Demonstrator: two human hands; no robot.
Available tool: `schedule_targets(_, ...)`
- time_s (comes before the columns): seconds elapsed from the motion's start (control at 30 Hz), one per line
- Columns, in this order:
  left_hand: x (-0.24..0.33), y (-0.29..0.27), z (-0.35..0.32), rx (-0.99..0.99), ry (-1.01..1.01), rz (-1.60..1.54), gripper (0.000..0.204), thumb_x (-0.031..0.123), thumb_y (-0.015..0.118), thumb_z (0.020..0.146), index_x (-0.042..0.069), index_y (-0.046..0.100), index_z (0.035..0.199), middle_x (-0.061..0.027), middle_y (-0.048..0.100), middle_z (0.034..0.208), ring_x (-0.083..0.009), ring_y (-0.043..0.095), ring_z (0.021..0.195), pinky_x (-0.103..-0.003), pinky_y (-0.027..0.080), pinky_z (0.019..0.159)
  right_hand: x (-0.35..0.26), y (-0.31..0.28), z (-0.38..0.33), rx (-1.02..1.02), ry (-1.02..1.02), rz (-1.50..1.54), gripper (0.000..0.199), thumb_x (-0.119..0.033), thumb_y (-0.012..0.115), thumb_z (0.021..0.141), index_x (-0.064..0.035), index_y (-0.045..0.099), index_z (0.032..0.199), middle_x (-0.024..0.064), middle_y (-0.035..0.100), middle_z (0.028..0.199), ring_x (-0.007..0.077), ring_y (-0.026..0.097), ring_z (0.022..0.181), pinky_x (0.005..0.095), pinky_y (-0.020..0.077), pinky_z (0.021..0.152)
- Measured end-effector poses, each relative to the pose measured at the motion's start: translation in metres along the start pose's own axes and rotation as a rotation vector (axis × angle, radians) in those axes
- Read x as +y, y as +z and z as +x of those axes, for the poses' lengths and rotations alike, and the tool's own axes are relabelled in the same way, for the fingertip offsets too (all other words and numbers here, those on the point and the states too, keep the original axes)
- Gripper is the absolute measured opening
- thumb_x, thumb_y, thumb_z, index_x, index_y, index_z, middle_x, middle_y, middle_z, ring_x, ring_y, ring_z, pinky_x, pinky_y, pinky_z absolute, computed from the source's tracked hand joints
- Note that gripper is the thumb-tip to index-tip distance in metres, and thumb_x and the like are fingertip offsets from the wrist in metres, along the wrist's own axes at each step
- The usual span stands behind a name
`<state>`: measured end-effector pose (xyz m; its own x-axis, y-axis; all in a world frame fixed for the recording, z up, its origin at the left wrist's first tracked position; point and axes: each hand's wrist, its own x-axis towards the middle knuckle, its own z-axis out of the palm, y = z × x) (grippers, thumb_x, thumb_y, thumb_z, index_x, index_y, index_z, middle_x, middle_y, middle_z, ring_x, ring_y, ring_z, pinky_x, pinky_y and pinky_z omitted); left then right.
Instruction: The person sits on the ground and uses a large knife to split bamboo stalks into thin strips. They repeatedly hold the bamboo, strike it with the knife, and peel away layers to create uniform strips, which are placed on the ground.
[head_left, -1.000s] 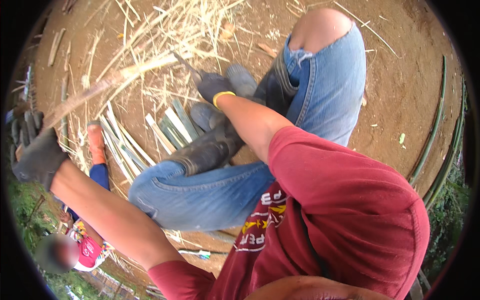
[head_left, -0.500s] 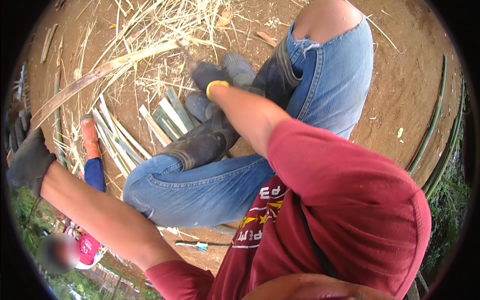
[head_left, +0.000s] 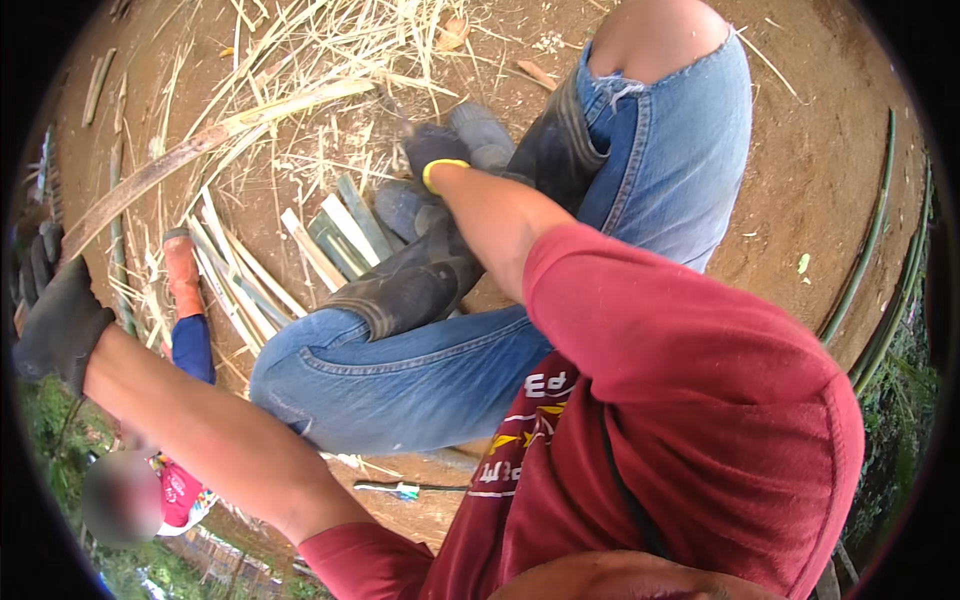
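My left hand [head_left: 62,318], in a dark glove, is at the far left edge with its fingers closed round the near end of a long split bamboo strip [head_left: 190,150]. The strip runs up to the right, its pale far end over the shavings. My right hand [head_left: 432,150], in a dark glove with a yellow cuff, is closed beside my boots. From it a thin dark blade, seemingly of a knife [head_left: 386,100], points up and left, close to the strip's far end. The glove hides most of its handle.
Pale bamboo shavings [head_left: 300,60] cover the ground ahead. Split bamboo pieces [head_left: 345,235] lie beside my boots [head_left: 425,265]. Another person's orange boot [head_left: 181,272] rests at the left, and a person in a red top [head_left: 180,495] is lower left. Long green poles [head_left: 868,230] lie at the right.
My right hand with the knife has drawn slightly right and down, toward my body. My left hand and the bamboo strip have hardly moved.
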<state>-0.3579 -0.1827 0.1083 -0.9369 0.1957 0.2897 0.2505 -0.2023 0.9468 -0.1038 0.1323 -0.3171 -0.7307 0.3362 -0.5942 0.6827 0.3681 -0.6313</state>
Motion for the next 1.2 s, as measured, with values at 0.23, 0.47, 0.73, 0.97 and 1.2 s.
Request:
schedule_targets(0.23,-0.013,0.116,-0.070,0.480,0.010,0.136,0.054,0.028,0.040,0.086,-0.004,0.046,0.128,-0.0251,0.038,0.143,-0.0446,0.037,0.132,-0.069,0.026,0.108,0.023,-0.010,0.037,-0.257,0.237,0.495,0.062,-0.050,0.032,0.099,-0.0004,0.061,0.123,0.0260,0.065,0.120,0.0395,0.066,0.105,0.0484,0.0498,0.092)
schedule_targets(0.47,0.050,-0.082,-0.108,-0.163,0.129,-0.340,0.027,0.030,0.044,0.086,0.006,0.053,0.093,-0.0062,0.038,0.066,-0.0196,0.036,0.067,-0.044,0.034,0.071,0.011,-0.024,0.040,0.128,0.155,0.157,0.065,-0.050,0.042,0.097,0.0007,0.053,0.136,0.0285,0.054,0.135,0.0387,0.054,0.126,0.0440,0.0424,0.105)
schedule_targets(0.73,0.059,-0.018,-0.247,0.119,0.393,-0.522,0.011,0.018,0.052,0.093,0.013,0.059,0.086,0.0036,0.037,0.058,-0.0116,0.036,0.051,-0.027,0.037,0.070,-0.128,-0.127,-0.013,-0.412,-0.501,1.577,0.061,-0.053,0.047,0.101,0.0004,0.056,0.129,0.0155,0.067,0.107,0.0262,0.067,0.098,0.0423,0.0556,0.089)
schedule_targets(0.97,-0.006,-0.090,-0.315,0.041,0.533,-0.828,0.019,0.016,0.045,0.098,0.006,0.060,0.102,0.0034,0.043,0.059,-0.0096,0.042,0.059,-0.032,0.035,0.082,-0.168,-0.227,-0.088,-0.327,-1.067,1.263,0.050,-0.039,0.044,0.105,0.0013,0.055,0.132,0.0114,0.066,0.106,0.0197,0.067,0.099,0.0331,0.0598,0.084)
schedule_targets(1.2,-0.078,-0.066,-0.348,0.845,0.380,0.626,0.024,0.023,0.063,0.091,-0.001,0.066,0.094,-0.0165,0.069,0.090,-0.0316,0.065,0.081,-0.039,0.053,0.073,-0.186,-0.277,-0.137,-0.123,-1.272,1.020,0.056,-0.045,0.043,0.104,0.0045,0.063,0.121,0.0164,0.069,0.100,0.0202,0.072,0.086,0.0289,0.0628,0.074)
